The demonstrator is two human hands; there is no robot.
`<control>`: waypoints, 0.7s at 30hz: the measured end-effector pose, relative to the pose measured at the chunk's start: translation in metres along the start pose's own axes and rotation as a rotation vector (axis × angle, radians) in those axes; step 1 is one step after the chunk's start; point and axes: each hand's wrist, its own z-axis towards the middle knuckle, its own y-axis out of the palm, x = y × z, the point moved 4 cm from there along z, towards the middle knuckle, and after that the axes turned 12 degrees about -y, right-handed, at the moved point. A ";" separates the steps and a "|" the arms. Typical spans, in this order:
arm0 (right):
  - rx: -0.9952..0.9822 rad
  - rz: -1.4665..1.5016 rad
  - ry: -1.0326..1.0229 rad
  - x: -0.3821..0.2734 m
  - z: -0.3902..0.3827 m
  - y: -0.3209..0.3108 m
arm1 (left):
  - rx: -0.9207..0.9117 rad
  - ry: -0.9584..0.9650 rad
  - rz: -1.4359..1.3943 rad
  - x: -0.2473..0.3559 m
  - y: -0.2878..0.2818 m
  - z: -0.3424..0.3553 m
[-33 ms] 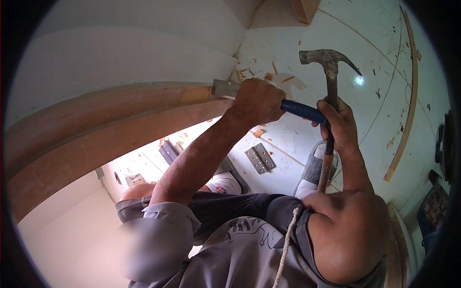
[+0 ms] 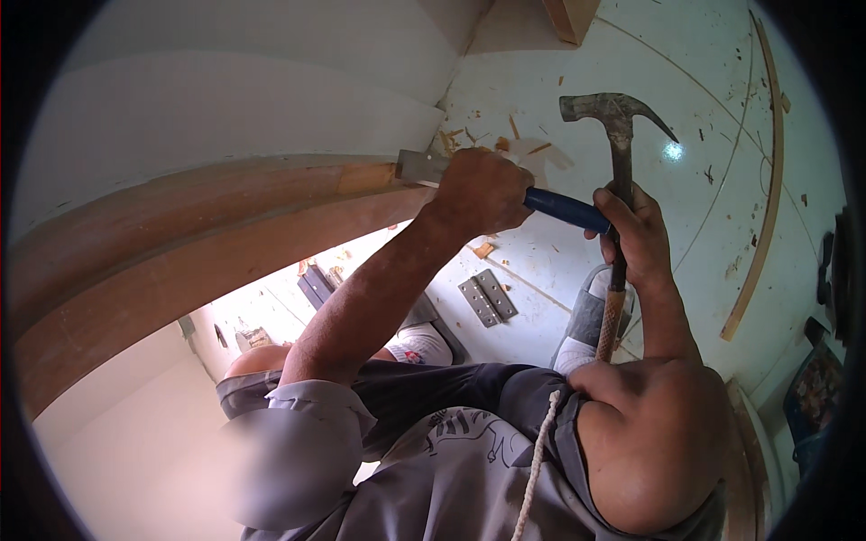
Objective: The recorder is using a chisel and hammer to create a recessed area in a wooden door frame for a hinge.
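Observation:
My left hand (image 2: 478, 189) is closed on a chisel with a metal blade (image 2: 415, 167) and blue handle (image 2: 564, 210). The blade's tip lies at the wooden door frame (image 2: 225, 230), beside a lighter patch of wood. My right hand (image 2: 636, 230) grips a claw hammer (image 2: 618, 122) by its handle, head upward. The blue handle's end meets that hand by the thumb; whether it is also held there, I cannot tell. On the floor below the chisel rests a metal hinge (image 2: 487, 298), with scattered wood chips (image 2: 484, 250) around.
A white wall (image 2: 225, 99) rises at upper left. On the tiled floor (image 2: 686, 72) are a long thin wooden strip (image 2: 762, 252) at the right, a wooden piece (image 2: 568, 18) at the top and dark items (image 2: 807, 397) at the far right. My feet are below me.

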 end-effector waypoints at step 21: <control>0.277 -0.013 -0.155 -0.013 -0.088 -0.061 | 0.182 -0.120 -0.156 -0.013 -0.027 -0.001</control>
